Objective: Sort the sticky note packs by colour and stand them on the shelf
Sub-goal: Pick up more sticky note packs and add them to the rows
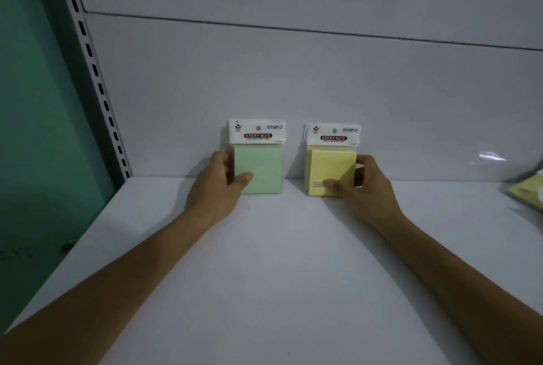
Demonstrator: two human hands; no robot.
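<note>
Two packs stand upright at the back of the shelf (279, 262), their tops against the back panel (293, 85). The green pack (261, 167) is on the left and the yellow pack (332, 165) on the right, near each other but with a gap between. I take the gap to mark where one colour ends and the next begins.

The left hand (216, 179) grips the green pack by its left edge, with the thumb across the lower front and the fingers curled round behind. The right hand (367, 185) holds the yellow pack the mirror way, thumb low on the front and fingers pinching the right edge. Gripping low and from the outer sides seems sensible. It holds each base down on the shelf while the top rests on the panel, and the hands stay out of each other's way.

The yellow pack sits a little askew, with a sliver of pad showing along its left side, so the right hand probably has some squaring to do. At the far right of the shelf a yellowish spare pack (529, 191) lies flat, partly out of view. It looks to be waiting its turn.
</note>
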